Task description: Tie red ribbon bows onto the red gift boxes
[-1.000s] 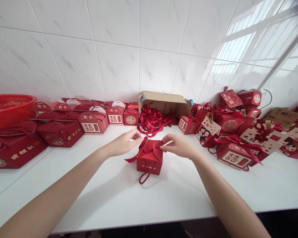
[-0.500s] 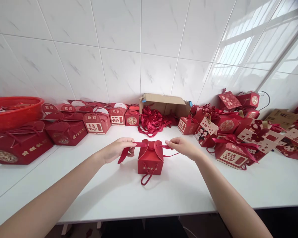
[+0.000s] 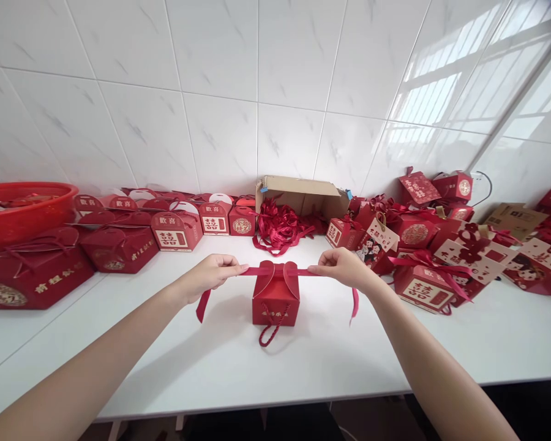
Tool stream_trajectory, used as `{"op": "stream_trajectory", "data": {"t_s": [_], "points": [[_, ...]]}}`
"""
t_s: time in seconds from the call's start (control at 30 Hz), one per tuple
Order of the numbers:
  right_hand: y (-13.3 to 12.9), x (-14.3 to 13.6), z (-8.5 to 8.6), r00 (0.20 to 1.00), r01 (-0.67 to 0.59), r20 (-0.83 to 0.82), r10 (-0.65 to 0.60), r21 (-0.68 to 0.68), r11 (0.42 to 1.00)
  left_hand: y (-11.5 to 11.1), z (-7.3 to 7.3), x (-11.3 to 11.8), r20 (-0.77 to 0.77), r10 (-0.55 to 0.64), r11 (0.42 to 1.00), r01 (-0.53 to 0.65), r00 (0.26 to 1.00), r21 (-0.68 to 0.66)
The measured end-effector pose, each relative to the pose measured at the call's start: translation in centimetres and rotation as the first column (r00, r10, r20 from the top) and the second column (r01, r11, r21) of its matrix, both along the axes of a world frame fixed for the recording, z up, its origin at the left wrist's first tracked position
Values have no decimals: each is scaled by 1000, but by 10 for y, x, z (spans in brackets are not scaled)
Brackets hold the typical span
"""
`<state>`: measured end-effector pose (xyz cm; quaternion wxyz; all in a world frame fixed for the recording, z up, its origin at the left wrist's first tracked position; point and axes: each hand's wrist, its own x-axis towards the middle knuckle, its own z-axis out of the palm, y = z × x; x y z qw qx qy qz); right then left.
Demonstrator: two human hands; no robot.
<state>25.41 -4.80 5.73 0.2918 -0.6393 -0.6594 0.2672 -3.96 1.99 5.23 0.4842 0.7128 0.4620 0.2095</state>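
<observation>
A small red gift box (image 3: 275,306) stands upright on the white table in front of me, its curved top flaps folded together. A twisted red cord handle (image 3: 270,334) hangs down its front. Across the top of the box runs a red ribbon (image 3: 252,271), pulled straight between my hands. My left hand (image 3: 213,275) pinches it left of the box, with a loose end dangling below. On the other side, my right hand (image 3: 342,266) pinches the ribbon, and its other end hangs beneath the wrist. Neither hand touches the box.
A cardboard box (image 3: 303,185) spilling red ribbons (image 3: 282,226) sits against the tiled wall. Red gift boxes (image 3: 119,248) line the left, beside a red basin (image 3: 27,214). Ribboned boxes (image 3: 425,285) crowd the right. The table's front edge (image 3: 257,409) is near me.
My hands have moved apart, the left going left and the right slightly right. The ribbon is now straighter across the box top, and its loose ends hang farther out.
</observation>
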Motion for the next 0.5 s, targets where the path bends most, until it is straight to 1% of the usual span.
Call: {"op": "stream_trajectory", "data": {"t_s": [0.07,0.17,0.23,0.3,0.37,0.43,0.47,0.5], "points": [[3,1,-4,1000,-19,16,20,-49,999,1,-4,1,-28,-6,1000,6,1000,22],[7,0,-18,999,-45,20,47,-109,993,2,-14,4,-79,-10,995,18,997,95],[7,-2,-30,998,-46,25,50,-121,992,2,-22,6,-101,-7,992,20,995,126],[6,-4,-40,999,-21,40,25,-103,994,2,-29,6,-131,16,987,6,991,163],[1,-5,-45,996,54,72,-53,-16,998,0,-33,2,-152,83,969,-44,985,243],[-8,-7,-44,982,139,110,-153,130,982,-7,-32,-4,-149,154,932,-93,977,351],[-13,-8,-42,977,146,126,-171,185,972,-12,-31,-7,-164,156,915,-80,974,396],[-18,-10,-40,978,115,146,-148,207,971,-18,-29,-10,-206,128,904,-29,970,427]]}}
